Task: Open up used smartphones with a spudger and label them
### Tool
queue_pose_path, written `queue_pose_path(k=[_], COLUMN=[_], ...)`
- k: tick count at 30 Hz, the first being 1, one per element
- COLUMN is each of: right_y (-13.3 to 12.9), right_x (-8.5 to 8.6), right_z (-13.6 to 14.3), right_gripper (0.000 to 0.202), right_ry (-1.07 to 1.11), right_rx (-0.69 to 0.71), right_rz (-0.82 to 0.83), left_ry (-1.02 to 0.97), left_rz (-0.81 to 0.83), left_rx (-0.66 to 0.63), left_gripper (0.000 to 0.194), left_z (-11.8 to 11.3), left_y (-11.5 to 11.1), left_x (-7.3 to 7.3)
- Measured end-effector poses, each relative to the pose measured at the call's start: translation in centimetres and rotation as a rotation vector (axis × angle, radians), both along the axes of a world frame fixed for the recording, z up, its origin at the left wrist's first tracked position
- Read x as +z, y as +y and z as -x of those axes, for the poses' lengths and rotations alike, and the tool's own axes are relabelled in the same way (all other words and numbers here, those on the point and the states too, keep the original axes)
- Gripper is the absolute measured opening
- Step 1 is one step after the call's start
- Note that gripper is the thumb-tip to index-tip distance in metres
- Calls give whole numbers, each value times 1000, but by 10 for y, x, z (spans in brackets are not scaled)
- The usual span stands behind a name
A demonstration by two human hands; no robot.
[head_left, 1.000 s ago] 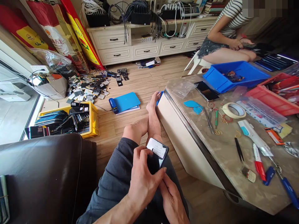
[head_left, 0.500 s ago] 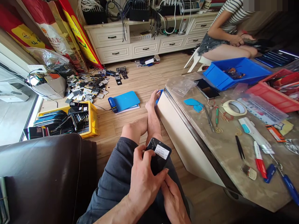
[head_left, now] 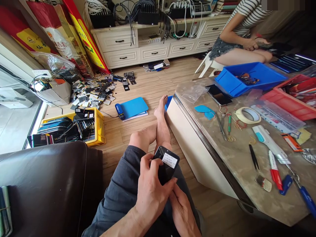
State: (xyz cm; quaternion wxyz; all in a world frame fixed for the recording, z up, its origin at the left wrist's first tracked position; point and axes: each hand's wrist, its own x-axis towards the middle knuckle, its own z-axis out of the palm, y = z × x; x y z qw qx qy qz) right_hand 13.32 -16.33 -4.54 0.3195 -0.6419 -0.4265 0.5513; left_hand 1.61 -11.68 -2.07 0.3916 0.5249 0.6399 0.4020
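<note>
A black smartphone (head_left: 165, 171) with a white handwritten label (head_left: 170, 159) near its upper end is held tilted above my lap. My left hand (head_left: 151, 186) is closed around it, fingers bent over the left side and thumb at the lower edge. Below the phone's lower end, my right hand (head_left: 182, 207) is closed against it from underneath. Its fingertips are partly hidden behind the left hand and the phone.
On the table (head_left: 237, 158) at right lie tweezers (head_left: 253, 157), a red marker (head_left: 275, 171), masking tape (head_left: 247, 115), a blue bin (head_left: 229, 84) and a red bin (head_left: 291, 105). A yellow crate (head_left: 100, 130) of phones stands left. A co-worker (head_left: 234, 36) sits beyond.
The phone has shifted very slightly left in view and the camera has moved a little. Both hands keep the same hold on it.
</note>
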Motion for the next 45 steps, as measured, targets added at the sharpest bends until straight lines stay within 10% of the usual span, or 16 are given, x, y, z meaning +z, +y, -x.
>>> queue_pose_path(k=[34, 40, 45], right_y=[-3, -3, -1], right_x=[4, 5, 7], right_z=[1, 4, 9], right_gripper=[66, 40, 39], right_ry=[-57, -176, -305], right_rx=[18, 45, 120], right_rz=[-73, -301, -495], left_ry=[-7, -243, -995], left_rz=[48, 215, 431], left_rx=[5, -31, -7], left_gripper=[39, 41, 35], left_z=[4, 14, 25], left_y=[1, 3, 3], left_x=[5, 4, -2])
